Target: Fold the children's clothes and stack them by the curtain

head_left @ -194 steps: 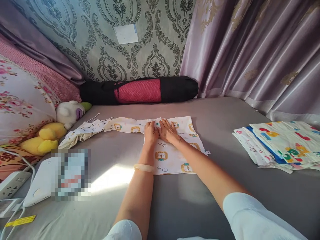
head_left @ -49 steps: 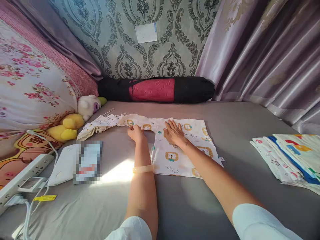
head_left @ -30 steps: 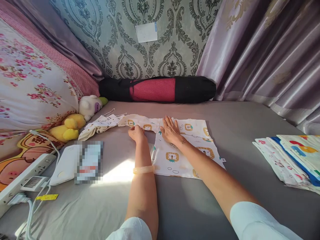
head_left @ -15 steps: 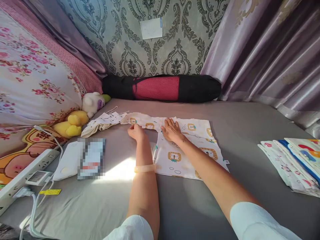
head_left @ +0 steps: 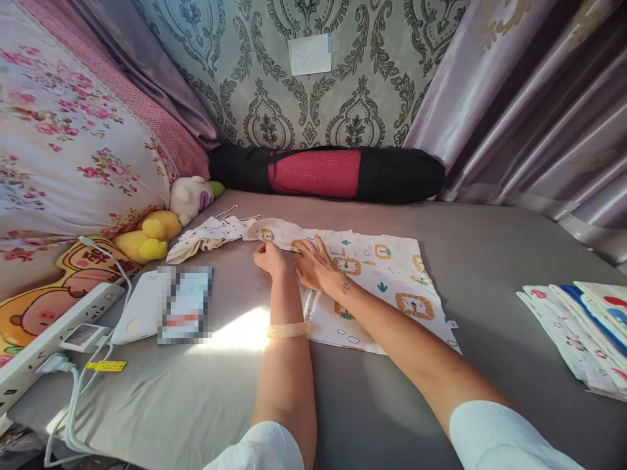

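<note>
A white garment printed with yellow lions, clouds and green leaves lies spread on the grey sheet. One sleeve-like strip stretches from it to the left. My left hand is closed at the lower edge of that strip, its fingers pinched on the cloth. Close to its right, my right hand lies flat on the strip where it joins the wider part, with fingers extended. Beyond the strip's left end sits a crumpled cream cloth with a dark print, thin cords showing behind it.
Folded printed cloths are stacked at the right. At the left are a white power bank, a blurred flat packet, a power strip with cables and plush toys. A black and red roll bag lies along the wall.
My right hand has slid left along the strip, closer to my left hand. My left hand stays at the strip's lower edge. The view has shifted slightly.
</note>
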A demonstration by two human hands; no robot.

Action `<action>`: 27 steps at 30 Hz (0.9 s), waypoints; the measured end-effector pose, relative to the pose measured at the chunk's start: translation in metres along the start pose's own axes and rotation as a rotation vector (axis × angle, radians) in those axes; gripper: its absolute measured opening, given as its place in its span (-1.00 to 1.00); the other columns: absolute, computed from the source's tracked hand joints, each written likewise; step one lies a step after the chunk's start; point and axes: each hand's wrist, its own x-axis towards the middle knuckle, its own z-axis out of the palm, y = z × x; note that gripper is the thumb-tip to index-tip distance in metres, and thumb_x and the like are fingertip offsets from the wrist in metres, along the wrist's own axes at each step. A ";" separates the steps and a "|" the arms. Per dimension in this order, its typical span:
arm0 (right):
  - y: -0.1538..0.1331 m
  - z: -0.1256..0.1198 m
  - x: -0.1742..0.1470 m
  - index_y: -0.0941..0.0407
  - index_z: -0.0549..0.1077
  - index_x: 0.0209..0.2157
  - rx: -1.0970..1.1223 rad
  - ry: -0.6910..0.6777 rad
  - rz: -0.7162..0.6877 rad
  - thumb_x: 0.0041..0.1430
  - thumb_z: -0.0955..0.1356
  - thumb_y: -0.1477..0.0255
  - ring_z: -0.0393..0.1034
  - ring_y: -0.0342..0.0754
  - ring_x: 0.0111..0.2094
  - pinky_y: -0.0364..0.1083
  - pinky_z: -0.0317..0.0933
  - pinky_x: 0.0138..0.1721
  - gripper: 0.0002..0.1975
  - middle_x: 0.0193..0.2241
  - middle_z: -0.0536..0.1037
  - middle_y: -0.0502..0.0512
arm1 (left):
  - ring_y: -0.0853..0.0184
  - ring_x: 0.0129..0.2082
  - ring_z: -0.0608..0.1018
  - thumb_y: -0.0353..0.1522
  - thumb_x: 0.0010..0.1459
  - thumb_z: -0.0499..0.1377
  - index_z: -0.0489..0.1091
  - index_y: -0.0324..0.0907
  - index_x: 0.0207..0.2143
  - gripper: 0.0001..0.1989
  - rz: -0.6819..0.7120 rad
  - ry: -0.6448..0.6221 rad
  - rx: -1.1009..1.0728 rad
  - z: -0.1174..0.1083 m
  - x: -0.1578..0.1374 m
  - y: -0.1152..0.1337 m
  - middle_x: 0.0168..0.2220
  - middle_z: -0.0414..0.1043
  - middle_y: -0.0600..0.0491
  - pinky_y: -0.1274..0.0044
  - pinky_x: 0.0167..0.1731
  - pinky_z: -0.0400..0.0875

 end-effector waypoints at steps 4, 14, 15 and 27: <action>-0.005 -0.004 0.005 0.22 0.49 -0.06 -0.044 -0.080 0.042 0.29 0.17 0.50 0.09 0.15 0.23 0.25 -0.29 0.35 -0.66 0.18 0.33 0.34 | 0.44 -0.46 0.39 -0.54 -0.14 0.03 0.23 -0.17 -0.45 -0.85 0.004 -0.003 -0.020 0.000 0.001 -0.003 -0.47 0.21 0.14 0.57 -0.44 0.32; -0.003 -0.003 0.006 0.19 0.34 0.10 0.105 0.013 0.154 0.32 0.13 0.53 0.18 0.11 0.15 0.14 -0.15 0.27 -0.62 0.21 0.31 0.27 | 0.40 -0.37 0.48 -0.54 -0.09 0.06 0.29 -0.20 -0.39 -0.83 0.000 -0.052 -0.040 0.004 0.006 -0.010 -0.43 0.30 0.11 0.56 -0.31 0.40; -0.002 -0.004 0.005 0.19 0.34 0.10 0.112 0.032 0.151 0.33 0.13 0.53 0.19 0.10 0.14 0.13 -0.13 0.26 -0.62 0.21 0.32 0.26 | 0.41 -0.37 0.49 -0.53 -0.07 0.07 0.30 -0.19 -0.39 -0.86 -0.008 -0.067 -0.051 0.005 0.007 -0.011 -0.44 0.30 0.12 0.56 -0.31 0.41; 0.025 0.006 -0.002 0.13 0.41 0.11 0.298 0.140 0.245 0.29 0.13 0.58 0.22 -0.02 0.20 0.04 -0.04 0.25 -0.56 0.19 0.39 0.18 | 0.34 -0.11 0.57 -0.49 0.14 0.09 0.38 -0.16 -0.09 -0.73 -0.129 -0.222 -0.352 0.014 0.028 -0.019 -0.14 0.46 -0.03 0.61 -0.27 0.50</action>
